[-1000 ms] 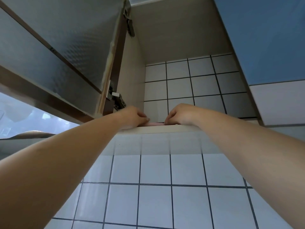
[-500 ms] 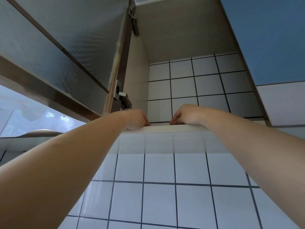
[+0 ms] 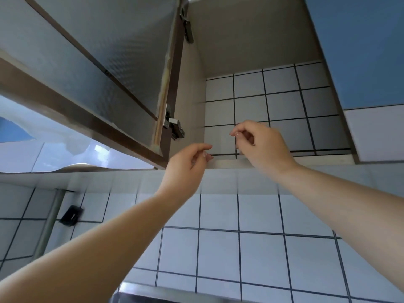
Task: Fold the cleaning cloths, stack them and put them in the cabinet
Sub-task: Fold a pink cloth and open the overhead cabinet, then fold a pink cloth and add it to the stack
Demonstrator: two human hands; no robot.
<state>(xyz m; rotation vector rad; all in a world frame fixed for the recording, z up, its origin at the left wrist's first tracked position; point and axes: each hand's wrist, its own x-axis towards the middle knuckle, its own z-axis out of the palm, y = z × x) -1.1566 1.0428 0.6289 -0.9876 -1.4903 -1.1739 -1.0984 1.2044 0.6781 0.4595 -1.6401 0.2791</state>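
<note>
I hold my left hand and right hand up at the open cabinet, fingers loosely curled, gripping nothing. I cannot see the cloths above its shelf edge.

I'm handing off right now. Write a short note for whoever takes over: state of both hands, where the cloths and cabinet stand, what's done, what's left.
Left hand: empty, fingers loosely curled, in front of the cabinet's bottom front edge.
Right hand: empty, fingers loosely curled, raised at the cabinet opening.
Cabinet: open, door swung out to the left. Tiled wall shows at its back.
Cloths: not visible from this low angle; the shelf floor is hidden behind the front edge.
Done: neither hand holds a cloth, so the stack is probably already placed, but that cannot be confirmed.
Left: check the stack sits well inside, then close the door.
</note>
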